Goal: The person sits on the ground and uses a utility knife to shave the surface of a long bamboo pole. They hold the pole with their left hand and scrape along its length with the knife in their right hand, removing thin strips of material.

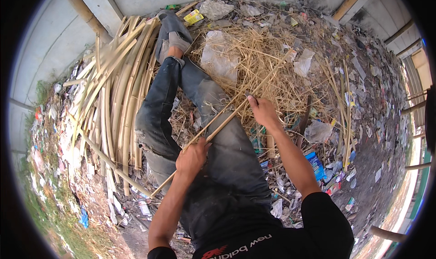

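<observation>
strip [228, 120] of tan wood slants across a seated person's worn jeans [231, 154], its near end jutting below the left hand [193, 156], which is curled tightly around it. farther up, the right hand [263, 111] clenches a small dark piece [249, 95] at the strip, too small to make out. a thinner strip [204, 130] runs alongside; whether the left hand clutches that too cannot be told. straw-like shavings [259, 50] are heaped beyond the right hand, long sticks [129, 95] pile up at left, and a blue packet [316, 166] lies near the right forearm.
</observation>
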### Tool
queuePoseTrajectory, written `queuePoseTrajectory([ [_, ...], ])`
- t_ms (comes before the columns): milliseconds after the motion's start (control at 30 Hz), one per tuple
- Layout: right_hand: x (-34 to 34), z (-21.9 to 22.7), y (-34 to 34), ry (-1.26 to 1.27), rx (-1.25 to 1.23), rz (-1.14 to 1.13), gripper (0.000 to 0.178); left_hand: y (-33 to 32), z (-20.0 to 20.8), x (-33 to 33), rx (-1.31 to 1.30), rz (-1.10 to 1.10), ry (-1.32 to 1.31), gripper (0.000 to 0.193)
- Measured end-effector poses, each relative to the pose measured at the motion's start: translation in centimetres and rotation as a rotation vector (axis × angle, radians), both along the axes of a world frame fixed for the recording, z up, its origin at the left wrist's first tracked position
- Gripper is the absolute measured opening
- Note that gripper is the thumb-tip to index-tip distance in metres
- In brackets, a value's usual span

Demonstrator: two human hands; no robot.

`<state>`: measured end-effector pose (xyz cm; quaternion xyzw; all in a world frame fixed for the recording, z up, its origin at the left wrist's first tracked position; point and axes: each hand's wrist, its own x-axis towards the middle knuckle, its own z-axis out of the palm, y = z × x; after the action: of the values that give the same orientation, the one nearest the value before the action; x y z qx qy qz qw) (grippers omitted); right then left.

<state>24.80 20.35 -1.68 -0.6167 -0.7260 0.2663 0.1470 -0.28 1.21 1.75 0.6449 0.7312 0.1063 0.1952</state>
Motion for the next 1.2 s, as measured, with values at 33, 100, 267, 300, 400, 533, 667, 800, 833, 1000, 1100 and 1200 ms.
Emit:
queuePoseTrajectory([
  [33, -1.5, 0.2, -3.0, 0.025, 0.068, 0.085, 0.067, 0.2, -0.2, 0.2, -0.011, 0.004, -0.016, 0.029],
  [100, -2.3, 0.5, -4.7, 0.062, 0.13, 0.161, 0.067, 0.1, -0.5, 0.1, -0.005, 0.005, -0.024, 0.029],
  [267, 0.8, 1.3, 1.0, 0.016, -0.098, -0.081, 0.06, -0.6, -0.3, -0.2, 0.015, -0.002, 0.024, 0.03],
  [300, 1.0, 1.3, 1.3, 0.009, -0.084, -0.07, 0.061, -0.5, -0.1, -0.3, 0.005, -0.005, 0.034, 0.03],
  [400, 0.3, 1.3, -0.1, 0.034, -0.023, 0.026, 0.063, -0.3, 0.0, -0.2, 0.002, -0.016, 0.064, 0.029],
  [533, -1.5, 0.6, -4.1, 0.082, 0.049, 0.144, 0.067, -0.4, -0.9, -0.1, 0.067, -0.023, 0.038, 0.029],
  [667, 0.4, 1.9, 0.6, 0.04, -0.109, -0.049, 0.064, -0.5, -0.3, -0.2, 0.013, -0.016, 0.034, 0.028],
  [800, -2.9, 0.9, -5.6, 0.128, 0.021, 0.204, 0.062, 0.2, -0.8, 0.3, 0.061, -0.032, -0.015, 0.028],
  [833, -4.1, 1.7, -8.1, 0.054, -0.012, 0.25, 0.062, 0.6, -0.4, 0.9, 0.029, -0.031, -0.023, 0.029],
  [1000, -4.4, 2.6, -8.7, 0.074, -0.073, 0.203, 0.064, 0.7, -0.1, 2.0, 0.123, -0.017, -0.019, 0.032],
  [1100, -4.2, 2.2, -8.7, 0.079, -0.075, 0.216, 0.064, -0.2, 1.5, 1.4, 0.061, -0.041, -0.032, 0.034],
  [1200, -4.1, 3.4, -8.2, 0.081, -0.139, 0.232, 0.064, -3.7, 2.7, -1.7, -0.012, -0.045, 0.014, 0.037],
])
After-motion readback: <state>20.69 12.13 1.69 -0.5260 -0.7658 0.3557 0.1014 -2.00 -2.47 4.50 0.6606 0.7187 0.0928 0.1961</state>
